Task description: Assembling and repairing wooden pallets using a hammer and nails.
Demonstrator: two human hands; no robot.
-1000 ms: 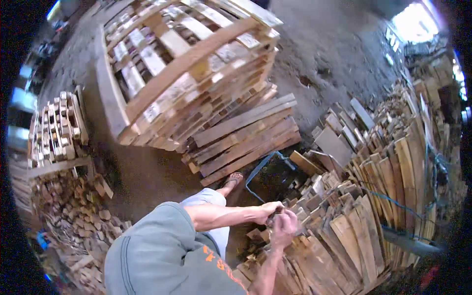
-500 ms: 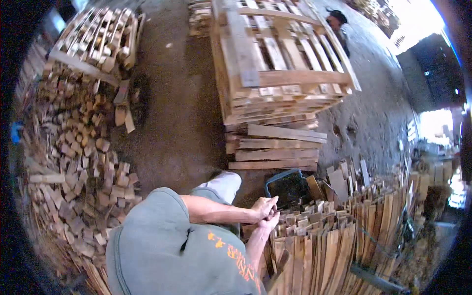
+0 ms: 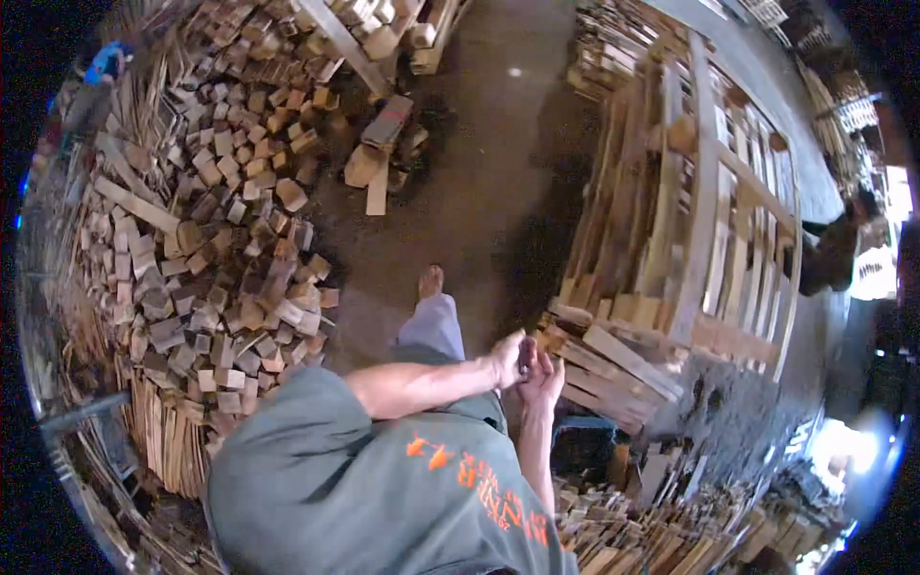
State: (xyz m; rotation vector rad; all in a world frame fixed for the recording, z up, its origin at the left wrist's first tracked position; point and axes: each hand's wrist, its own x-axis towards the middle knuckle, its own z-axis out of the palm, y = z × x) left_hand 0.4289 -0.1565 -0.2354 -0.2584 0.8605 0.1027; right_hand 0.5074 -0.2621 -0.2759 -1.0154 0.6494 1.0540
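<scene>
While both hands (image 3: 527,364) meet, a small dark object (image 3: 526,356) sits between them.

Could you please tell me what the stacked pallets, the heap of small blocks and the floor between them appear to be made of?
The pallets look like rough, unpainted wood: pale bare slats with visible grain. The blocks seem to be raw offcuts of similar wood, with uneven brown and tan faces. The floor is probably dusty concrete or packed earth: flat, grey-brown and matt.

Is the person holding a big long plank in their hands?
No, the left hand and right hand are pressed together in front of the body with no plank in them; the planks lie in the stacked pallets.
</scene>
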